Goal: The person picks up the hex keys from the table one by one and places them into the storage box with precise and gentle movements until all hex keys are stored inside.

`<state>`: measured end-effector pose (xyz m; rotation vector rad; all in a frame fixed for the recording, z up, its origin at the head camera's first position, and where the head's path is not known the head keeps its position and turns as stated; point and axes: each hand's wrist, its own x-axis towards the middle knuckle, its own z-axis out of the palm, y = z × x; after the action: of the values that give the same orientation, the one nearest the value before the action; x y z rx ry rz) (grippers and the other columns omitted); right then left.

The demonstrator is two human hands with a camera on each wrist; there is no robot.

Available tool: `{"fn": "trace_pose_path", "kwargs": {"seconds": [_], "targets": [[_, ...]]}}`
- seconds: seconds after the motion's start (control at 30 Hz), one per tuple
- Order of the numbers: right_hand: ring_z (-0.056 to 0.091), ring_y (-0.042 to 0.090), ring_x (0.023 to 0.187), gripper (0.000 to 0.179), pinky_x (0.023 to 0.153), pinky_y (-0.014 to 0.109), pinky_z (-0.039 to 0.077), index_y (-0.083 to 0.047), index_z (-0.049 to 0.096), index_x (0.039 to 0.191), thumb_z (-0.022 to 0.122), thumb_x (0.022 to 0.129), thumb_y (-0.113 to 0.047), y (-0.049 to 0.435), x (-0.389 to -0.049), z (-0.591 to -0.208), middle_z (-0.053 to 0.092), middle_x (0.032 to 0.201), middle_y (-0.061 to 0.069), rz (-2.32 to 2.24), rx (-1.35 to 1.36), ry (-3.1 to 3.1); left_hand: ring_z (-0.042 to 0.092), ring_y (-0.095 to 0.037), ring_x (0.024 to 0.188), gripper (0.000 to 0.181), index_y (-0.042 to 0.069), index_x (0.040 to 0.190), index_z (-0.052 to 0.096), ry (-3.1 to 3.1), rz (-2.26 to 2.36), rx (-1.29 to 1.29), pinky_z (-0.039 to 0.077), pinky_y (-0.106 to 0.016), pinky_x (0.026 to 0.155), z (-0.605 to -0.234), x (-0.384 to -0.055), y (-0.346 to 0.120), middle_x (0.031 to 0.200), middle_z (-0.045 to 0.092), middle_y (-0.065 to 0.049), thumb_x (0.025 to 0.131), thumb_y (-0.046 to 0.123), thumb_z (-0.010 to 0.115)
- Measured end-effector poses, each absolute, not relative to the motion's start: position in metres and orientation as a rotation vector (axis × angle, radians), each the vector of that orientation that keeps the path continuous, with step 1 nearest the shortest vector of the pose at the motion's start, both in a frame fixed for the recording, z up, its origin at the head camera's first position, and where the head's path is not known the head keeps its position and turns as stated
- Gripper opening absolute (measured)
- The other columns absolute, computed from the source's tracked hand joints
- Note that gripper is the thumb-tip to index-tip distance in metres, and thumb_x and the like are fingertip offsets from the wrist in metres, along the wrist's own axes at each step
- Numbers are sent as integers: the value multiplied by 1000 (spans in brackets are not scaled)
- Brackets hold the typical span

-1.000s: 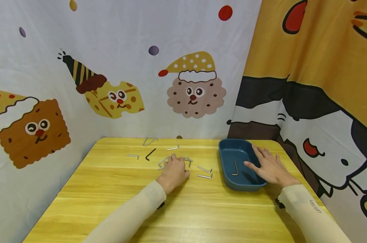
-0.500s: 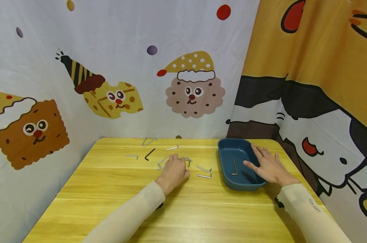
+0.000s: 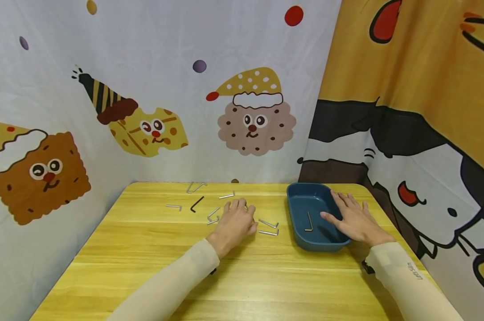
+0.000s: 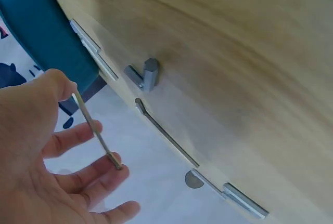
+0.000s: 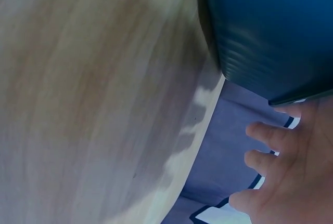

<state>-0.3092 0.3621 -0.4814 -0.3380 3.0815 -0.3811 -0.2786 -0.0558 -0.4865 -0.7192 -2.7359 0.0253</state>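
Observation:
In the left wrist view my left hand (image 4: 57,141) pinches a brass-toned Allen key (image 4: 98,133) between thumb and fingers. The head view has that hand (image 3: 235,225) low over the middle of the table, its back hiding the key. My right hand (image 3: 356,223) rests with spread fingers on the right rim of a blue plastic bin (image 3: 318,246). One bronze-coloured Allen key (image 3: 311,223) lies inside this bin. Two silver Allen keys (image 3: 268,232) lie between the left hand and the bin. Left of the hand lie more silver Allen keys (image 3: 213,214).
A black Allen key (image 3: 197,204) and several silver ones, such as the Allen key at the back (image 3: 227,195), are scattered over the wooden table (image 3: 250,285). A printed curtain (image 3: 166,67) hangs right behind the table's back edge and along its right side.
My left hand has shifted slightly right and lifted, taking hold of an Allen key from the middle group. The right hand stays on the bin's rim.

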Motion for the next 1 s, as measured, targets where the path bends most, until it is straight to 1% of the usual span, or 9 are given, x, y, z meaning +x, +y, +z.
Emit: {"fn": "trace_pose_path", "kwargs": {"seconds": [0.2, 0.37, 0.63, 0.73, 0.9, 1.0], "targets": [[17, 70, 173, 109, 130, 98, 5, -6, 19, 187, 52, 113, -79, 363, -309, -479, 23, 187, 39, -380, -342, 3081, 70, -33, 132, 39, 15, 135, 77, -2680, 67, -757, 63, -56, 117, -482, -281, -49, 140, 72, -15, 116, 49, 72], [18, 69, 173, 110, 130, 98, 4, -7, 20, 187, 54, 112, -81, 364, -308, -478, 25, 188, 37, -357, -342, 3093, 69, -31, 139, 42, 16, 139, 75, -2683, 74, -781, 62, -54, 122, -478, -282, -44, 143, 72, -14, 117, 52, 69], [17, 68, 174, 112, 132, 96, 4, -5, 19, 187, 54, 112, -81, 364, -304, -479, 24, 188, 38, -311, -361, 3108, 71, -30, 127, 40, 18, 137, 75, -2645, 53, -830, 64, -50, 117, -471, -287, -30, 140, 73, -12, 117, 53, 68], [15, 66, 175, 112, 133, 95, 4, -5, 18, 187, 53, 112, -80, 363, -304, -481, 23, 189, 37, -300, -372, 3111, 70, -29, 127, 41, 19, 138, 75, -2644, 51, -841, 64, -49, 117, -467, -287, -23, 140, 73, -11, 117, 53, 68], [12, 64, 177, 113, 133, 95, -1, -4, 17, 187, 53, 112, -81, 361, -305, -482, 20, 190, 35, -317, -374, 3110, 69, -28, 128, 40, 20, 138, 76, -2645, 14, -886, 65, -47, 113, -461, -288, -10, 141, 73, -11, 117, 52, 67], [10, 64, 178, 113, 133, 95, -2, -4, 17, 187, 54, 112, -80, 361, -304, -481, 19, 191, 35, -328, -381, 3108, 68, -28, 131, 39, 19, 139, 75, -2672, -30, -912, 65, -47, 114, -458, -290, -1, 145, 72, -11, 118, 51, 66]]}}
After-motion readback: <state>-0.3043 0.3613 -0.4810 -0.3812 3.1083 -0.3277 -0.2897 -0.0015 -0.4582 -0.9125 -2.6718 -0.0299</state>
